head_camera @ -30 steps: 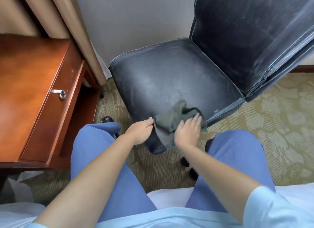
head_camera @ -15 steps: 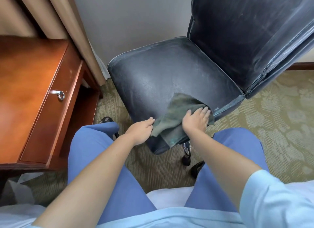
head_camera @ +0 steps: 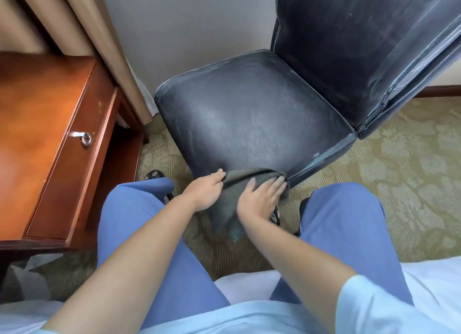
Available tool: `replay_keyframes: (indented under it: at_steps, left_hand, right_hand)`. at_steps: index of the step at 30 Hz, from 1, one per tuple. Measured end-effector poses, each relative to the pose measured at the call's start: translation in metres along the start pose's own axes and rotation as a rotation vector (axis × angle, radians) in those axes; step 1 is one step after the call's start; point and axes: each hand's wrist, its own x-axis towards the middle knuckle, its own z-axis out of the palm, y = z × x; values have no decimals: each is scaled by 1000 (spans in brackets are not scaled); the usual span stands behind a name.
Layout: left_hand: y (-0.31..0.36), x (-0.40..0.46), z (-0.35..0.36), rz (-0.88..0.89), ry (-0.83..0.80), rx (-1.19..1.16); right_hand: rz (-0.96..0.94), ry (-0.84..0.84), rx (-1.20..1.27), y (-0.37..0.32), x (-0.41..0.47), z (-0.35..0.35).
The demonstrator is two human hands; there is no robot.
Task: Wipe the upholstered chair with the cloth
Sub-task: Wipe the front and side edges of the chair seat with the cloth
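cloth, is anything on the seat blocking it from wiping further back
Nothing visible: the grey-green cloth, pressed by the right hand at the front edge, faces a bare black upholstered chair seat.

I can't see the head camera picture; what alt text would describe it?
A seated person's right hand presses a grey-green cloth flat against the front edge of a dark upholstered chair, while the left hand rests on the seat edge beside the cloth. A wooden desk with a drawer stands at left on patterned carpet.
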Motion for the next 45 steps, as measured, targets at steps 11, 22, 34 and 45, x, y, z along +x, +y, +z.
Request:
replay_keyframes:
  at_steps: [11, 22, 34, 45]
  left_hand:
    - [5, 3, 2, -57, 21, -70]
    - [5, -3, 0, 4, -12, -8]
    - [3, -3, 2, 17, 15, 6]
    - [20, 10, 0, 4, 291, 149]
  right_hand:
    - [-204, -76, -184, 23, -27, 4]
    - [-116, -90, -260, -4, 57, -33]
    - [-376, -155, -282, 24, -47, 4]
    - [-595, -52, -149, 2, 61, -61]
